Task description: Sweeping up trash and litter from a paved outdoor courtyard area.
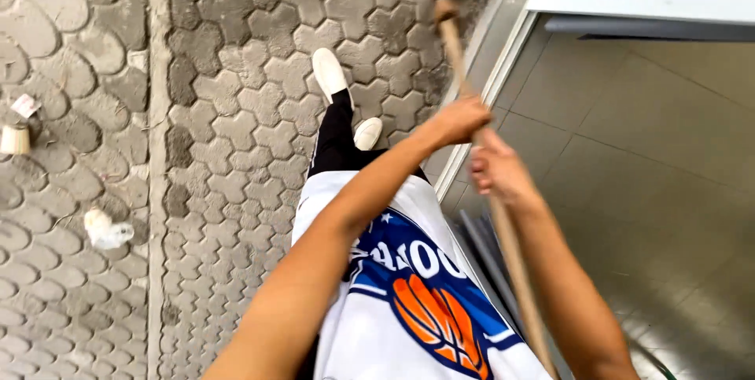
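Hands gripping smooth round wooden pole; hexagonal pavers below.

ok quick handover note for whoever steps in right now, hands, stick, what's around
Left hand: closed around the wooden stick, higher up the shaft.
Right hand: closed around the same stick just below the left one.
Stick: runs slanted from the top of the view down past the right forearm; both of its ends are out of view. A dark band circles it near the top.
Standing on grey paving beside a white door frame, with a tiled floor on the right.
Litter on the paving at the left: a crumpled white scrap and a small cup.
Done or left: cannot tell from this view.
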